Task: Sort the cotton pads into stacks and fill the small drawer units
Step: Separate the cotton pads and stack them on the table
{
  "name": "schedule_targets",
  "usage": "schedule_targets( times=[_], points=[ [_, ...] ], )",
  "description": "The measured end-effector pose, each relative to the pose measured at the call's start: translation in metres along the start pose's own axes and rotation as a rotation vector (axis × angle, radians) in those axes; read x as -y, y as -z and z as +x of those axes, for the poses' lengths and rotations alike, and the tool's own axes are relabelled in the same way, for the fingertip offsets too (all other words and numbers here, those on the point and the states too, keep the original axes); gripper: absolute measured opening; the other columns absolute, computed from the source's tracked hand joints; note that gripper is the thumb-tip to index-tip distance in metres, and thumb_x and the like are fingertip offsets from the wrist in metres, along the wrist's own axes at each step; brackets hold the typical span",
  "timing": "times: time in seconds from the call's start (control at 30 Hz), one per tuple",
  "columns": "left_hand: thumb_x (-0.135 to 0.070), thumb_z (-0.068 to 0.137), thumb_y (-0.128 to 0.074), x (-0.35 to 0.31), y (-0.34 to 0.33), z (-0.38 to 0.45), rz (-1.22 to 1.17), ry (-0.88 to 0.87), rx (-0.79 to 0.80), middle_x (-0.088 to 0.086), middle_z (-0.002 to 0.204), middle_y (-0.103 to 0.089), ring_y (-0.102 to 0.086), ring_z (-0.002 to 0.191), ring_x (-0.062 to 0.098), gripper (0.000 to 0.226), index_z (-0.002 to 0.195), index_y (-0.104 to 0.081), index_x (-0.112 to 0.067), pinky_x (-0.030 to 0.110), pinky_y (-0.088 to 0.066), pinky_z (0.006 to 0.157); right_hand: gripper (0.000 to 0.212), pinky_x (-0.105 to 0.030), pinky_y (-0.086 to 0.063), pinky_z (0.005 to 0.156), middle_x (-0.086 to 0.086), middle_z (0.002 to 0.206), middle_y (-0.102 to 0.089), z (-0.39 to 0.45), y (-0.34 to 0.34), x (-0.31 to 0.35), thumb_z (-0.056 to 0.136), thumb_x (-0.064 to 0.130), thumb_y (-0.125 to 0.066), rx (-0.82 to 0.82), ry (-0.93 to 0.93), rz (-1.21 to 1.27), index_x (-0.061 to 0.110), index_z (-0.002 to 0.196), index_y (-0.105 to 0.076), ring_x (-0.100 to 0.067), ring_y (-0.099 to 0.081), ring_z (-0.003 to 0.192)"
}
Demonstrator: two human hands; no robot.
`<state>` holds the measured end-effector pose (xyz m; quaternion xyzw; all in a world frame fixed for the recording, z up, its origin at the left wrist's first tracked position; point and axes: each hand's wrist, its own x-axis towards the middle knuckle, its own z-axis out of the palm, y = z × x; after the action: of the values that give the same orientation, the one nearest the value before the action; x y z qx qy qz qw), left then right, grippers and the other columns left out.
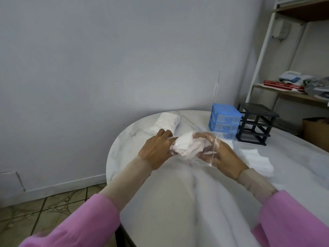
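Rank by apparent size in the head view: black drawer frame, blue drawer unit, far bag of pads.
1. black drawer frame
2. blue drawer unit, close to the frame
3. far bag of pads, partly hidden by the left hand

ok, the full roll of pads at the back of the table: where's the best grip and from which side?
Probably around the middle of the roll, from above. It lies on its side on the table, long axis running away from the person, with bare tabletop either side, so fingers can wrap across its narrow width. Its wrap looks soft; squeeze lightly.
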<state>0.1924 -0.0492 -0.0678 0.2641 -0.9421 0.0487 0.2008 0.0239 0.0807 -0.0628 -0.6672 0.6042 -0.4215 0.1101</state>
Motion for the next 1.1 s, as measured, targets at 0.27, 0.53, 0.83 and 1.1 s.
schedule_targets(
  times=[0.27, 0.53, 0.83, 1.1],
  points=[
    [-0.039, 0.084, -0.064, 0.004, -0.014, 0.000, -0.161, -0.046, 0.003, 0.001, 0.139, -0.043, -0.029, 0.133, 0.022, 0.058, 0.135, -0.046, -0.018, 0.029, -0.028, 0.105, 0.052, -0.009, -0.049, 0.073, -0.005, 0.116, -0.052, -0.002, 0.000, -0.006, 0.080, -0.013, -0.062, 0.069, -0.010, -0.015, 0.029, 0.109, -0.054, 0.009, -0.057, 0.090],
    [-0.024, 0.078, -0.072, -0.006, -0.011, 0.001, -0.331, -0.042, -0.053, 0.006, 0.118, -0.061, -0.051, 0.108, 0.025, 0.059, 0.132, -0.051, -0.016, 0.030, -0.037, 0.091, 0.055, -0.030, -0.054, 0.080, -0.008, 0.107, -0.063, -0.004, -0.007, -0.010, 0.076, 0.007, -0.075, 0.080, -0.039, -0.035, 0.026, 0.117, -0.044, -0.028, -0.064, 0.090],
    [-0.009, 0.083, -0.067, -0.010, -0.018, 0.000, -0.547, 0.041, 0.100, 0.012, 0.118, -0.061, -0.055, 0.108, 0.033, 0.080, 0.147, -0.020, -0.019, 0.032, -0.040, 0.090, 0.058, -0.025, -0.050, 0.088, 0.005, 0.106, -0.052, -0.005, -0.013, -0.005, 0.074, 0.018, -0.077, 0.086, -0.039, -0.092, 0.025, 0.122, -0.045, -0.014, -0.058, 0.095],
    [-0.013, 0.083, -0.066, -0.003, -0.019, 0.002, -0.505, 0.034, 0.175, 0.002, 0.136, -0.051, -0.049, 0.122, 0.024, 0.080, 0.147, -0.018, -0.020, 0.033, -0.038, 0.098, 0.048, -0.026, -0.051, 0.083, 0.003, 0.101, -0.059, -0.010, -0.010, -0.010, 0.075, -0.007, -0.069, 0.151, -0.125, -0.013, 0.000, 0.119, -0.049, -0.004, -0.058, 0.085]
  ],
)
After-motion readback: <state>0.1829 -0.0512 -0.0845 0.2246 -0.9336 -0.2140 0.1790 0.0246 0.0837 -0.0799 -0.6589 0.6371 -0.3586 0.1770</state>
